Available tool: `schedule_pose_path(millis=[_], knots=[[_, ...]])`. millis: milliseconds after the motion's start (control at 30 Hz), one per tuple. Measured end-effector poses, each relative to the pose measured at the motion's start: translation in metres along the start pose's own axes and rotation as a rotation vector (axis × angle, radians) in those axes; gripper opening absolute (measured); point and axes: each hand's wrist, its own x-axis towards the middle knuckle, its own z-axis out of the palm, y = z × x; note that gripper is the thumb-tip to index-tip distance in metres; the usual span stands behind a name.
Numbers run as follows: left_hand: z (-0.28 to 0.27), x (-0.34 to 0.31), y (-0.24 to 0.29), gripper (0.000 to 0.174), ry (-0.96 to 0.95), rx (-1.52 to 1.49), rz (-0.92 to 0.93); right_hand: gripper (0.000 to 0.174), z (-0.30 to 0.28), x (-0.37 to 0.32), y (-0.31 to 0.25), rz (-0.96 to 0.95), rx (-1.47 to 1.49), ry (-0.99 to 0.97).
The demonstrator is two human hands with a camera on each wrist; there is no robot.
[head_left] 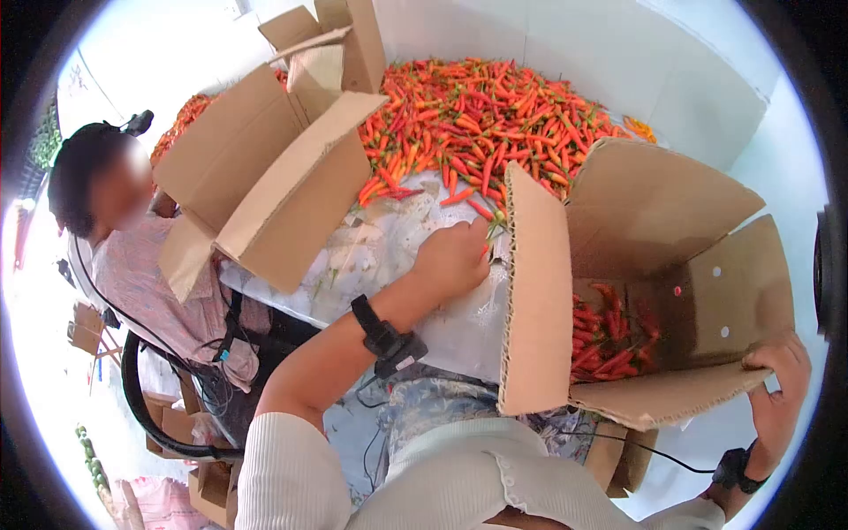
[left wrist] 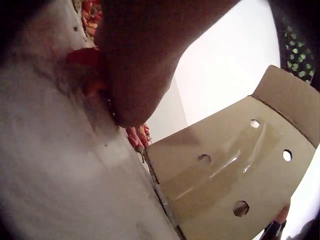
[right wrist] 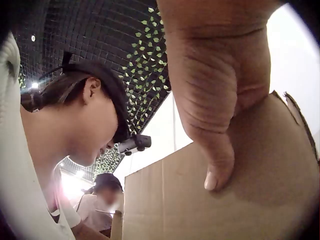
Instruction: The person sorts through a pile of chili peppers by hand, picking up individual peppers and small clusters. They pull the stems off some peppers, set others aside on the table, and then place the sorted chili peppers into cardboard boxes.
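My left hand [head_left: 452,261] is over the white plastic-covered table [head_left: 353,274], its fingers curled round red chili peppers. Green stems show at its knuckles, and in the left wrist view a red chili [left wrist: 86,59] pokes out beside the hand; most of what it holds is hidden. On the right stands an open cardboard box [head_left: 541,300], tilted, with red chilies [head_left: 609,344] lying in its bottom. My right hand [head_left: 784,362] grips the near right edge of that box, its thumb [right wrist: 220,165] pressed flat on the outer wall.
A large heap of red and orange chilies [head_left: 477,115] covers the back of the table against a white wall. Another open box [head_left: 291,194] stands to the left, near a seated person [head_left: 159,265] with blurred face. More cardboard boxes [head_left: 212,490] lie on the floor.
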Motion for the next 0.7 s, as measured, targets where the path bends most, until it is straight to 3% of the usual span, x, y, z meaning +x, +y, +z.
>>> schedule_pose_path(millis=[200,300,367,400,433,467,533,600,633,700], knots=[[-0.025,0.002,-0.006,0.033,0.129,-0.126,-0.010,0.018,-0.007,0.015,-0.009,-0.091,0.014,0.104],[-0.080,-0.005,-0.010,0.036,0.141,-0.185,-0.092,0.016,-0.016,0.030,-0.012,-0.197,0.024,0.116],[-0.136,-0.031,0.018,0.037,0.344,-0.301,-0.115,0.016,-0.015,0.044,-0.022,-0.302,0.083,0.208],[-0.159,-0.042,0.022,0.035,0.458,-0.112,-0.182,0.015,-0.013,0.053,-0.028,-0.363,0.127,0.221],[-0.202,-0.060,0.062,0.035,0.472,-0.163,-0.311,0.015,-0.012,0.063,-0.035,-0.426,0.169,0.232],[-0.223,-0.070,0.046,0.034,0.693,-0.096,-0.050,0.015,-0.008,0.075,-0.043,-0.492,0.232,0.204],[-0.275,-0.096,0.083,0.035,0.925,-0.048,-0.154,0.016,0.001,0.098,-0.060,-0.625,0.361,0.135],[-0.323,-0.106,0.092,0.027,0.916,-0.096,0.120,0.017,0.023,0.119,-0.081,-0.709,0.352,0.255],[-0.337,-0.104,0.116,0.015,0.860,-0.083,0.171,0.019,0.034,0.130,-0.090,-0.751,0.360,0.310],[-0.344,-0.101,0.144,0.011,0.791,-0.032,0.204,0.023,0.046,0.153,-0.111,-0.826,0.388,0.301]])
